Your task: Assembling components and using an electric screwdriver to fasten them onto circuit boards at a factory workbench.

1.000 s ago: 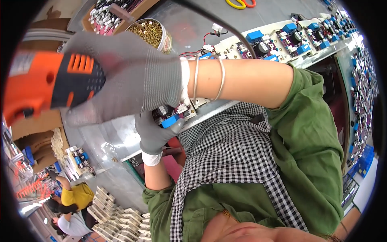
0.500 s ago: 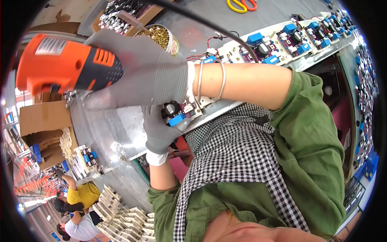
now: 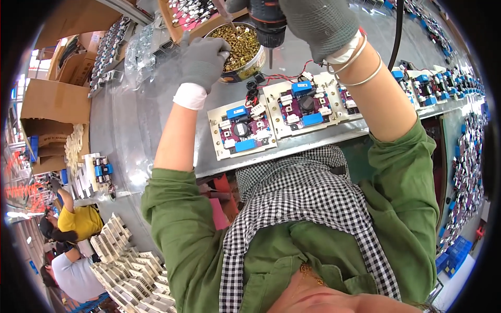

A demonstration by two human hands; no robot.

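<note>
My two hands, both in grey gloves, work well apart from each other. My right hand (image 3: pixel 321 28) is wrapped around a power screwdriver (image 3: pixel 267 22), its bit (image 3: pixel 270 58) pointing down just beside a round tub (image 3: pixel 254 67) of brass-coloured screws (image 3: pixel 241 44). My left hand (image 3: pixel 204 61) is at the tub's left rim, fingers bent over the screws; I cannot tell whether they pinch one. A hand screwdriver (image 3: pixel 224 11) leans in the tub with its tip among the screws.

Nearer my body, at the edge of the metal counter (image 3: pixel 138 138), lies the end circuit-board assembly (image 3: pixel 241 129), a purple board with blue blocks on a cream base. A second assembly (image 3: pixel 307 103) sits right beside it, and the row runs on behind my right forearm. Red wires (image 3: pixel 282 77) lie behind them.
</note>
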